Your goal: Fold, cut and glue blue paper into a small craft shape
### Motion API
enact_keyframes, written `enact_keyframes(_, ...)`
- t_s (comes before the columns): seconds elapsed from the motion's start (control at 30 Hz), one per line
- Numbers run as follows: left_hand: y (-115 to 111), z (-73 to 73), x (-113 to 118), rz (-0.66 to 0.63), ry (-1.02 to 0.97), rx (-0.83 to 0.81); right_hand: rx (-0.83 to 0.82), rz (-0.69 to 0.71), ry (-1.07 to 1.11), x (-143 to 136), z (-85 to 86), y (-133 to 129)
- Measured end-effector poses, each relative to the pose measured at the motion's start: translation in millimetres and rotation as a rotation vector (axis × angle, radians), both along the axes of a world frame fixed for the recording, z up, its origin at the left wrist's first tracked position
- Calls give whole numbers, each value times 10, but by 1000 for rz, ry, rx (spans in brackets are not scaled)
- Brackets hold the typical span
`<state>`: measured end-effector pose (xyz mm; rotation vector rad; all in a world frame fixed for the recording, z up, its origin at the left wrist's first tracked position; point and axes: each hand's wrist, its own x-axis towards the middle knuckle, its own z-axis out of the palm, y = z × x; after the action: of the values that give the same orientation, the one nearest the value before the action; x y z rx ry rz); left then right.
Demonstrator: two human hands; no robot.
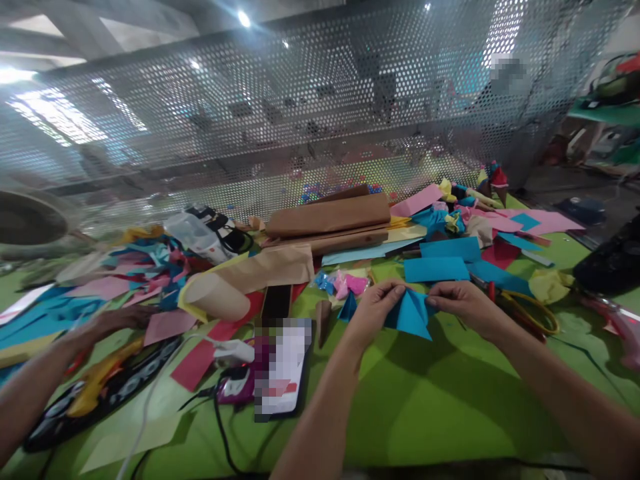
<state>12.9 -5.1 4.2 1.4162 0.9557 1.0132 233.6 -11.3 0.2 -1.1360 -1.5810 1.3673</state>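
Note:
A bright blue sheet of paper (411, 315), creased into folds, is held up between my two hands over the green table (430, 413). My left hand (376, 308) pinches its upper left part, with the thumb on top. At the upper right edge, the fingertips of my right hand (457, 303) grip the same sheet. A small brown paper cone (323, 321) lies to the left of my left hand. Behind my hands are flat blue paper pieces (436, 269) and a small bundle of pink and blue twisted paper (345, 283).
Another person's hand (117, 322) reaches in at the left, near paper scraps. A phone (290, 367), power strip (235, 385) and cables lie left of my arms. Yellow-handled scissors (533, 310) are at the right. Brown paper rolls (327, 215) lie before a perforated metal screen (300, 113).

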Motion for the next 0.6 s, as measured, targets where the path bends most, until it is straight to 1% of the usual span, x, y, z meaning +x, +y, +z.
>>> enact_keyframes(0.3, -4, -61, -22, -36, -103, -165, -27, -56, 26, 9, -28, 3)
enact_keyframes(0.47, -10, -72, -12, -35, -123, -184, -21, -70, 20, -10, 7, -1)
enact_keyframes(0.6, -23, -83, 25, -10, -146, -171, -35, -60, 26, -19, 13, -7)
